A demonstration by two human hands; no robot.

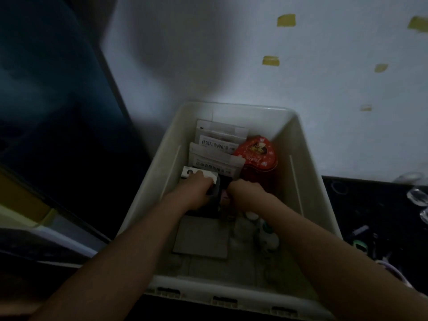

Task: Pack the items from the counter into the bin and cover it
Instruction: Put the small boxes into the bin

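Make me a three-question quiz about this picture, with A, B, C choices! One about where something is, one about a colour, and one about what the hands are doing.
1. Where is the heart-shaped tin?
A. Inside the bin, on its right side
B. On the dark counter
C. In the right hand

2. What colour are the bits of tape on the wall?
A. Blue
B. Yellow
C. Red

3. What is the left hand doing?
A. Hanging open outside the bin
B. Pressing flat on the wall
C. Gripping a small white box inside the bin

Answers:
1. A: the red tin sits within the bin walls, beside the white pouches.
2. B: every scrap on the white wall is yellow.
3. C: its fingers curl round the box, down inside the bin, next to the right hand.
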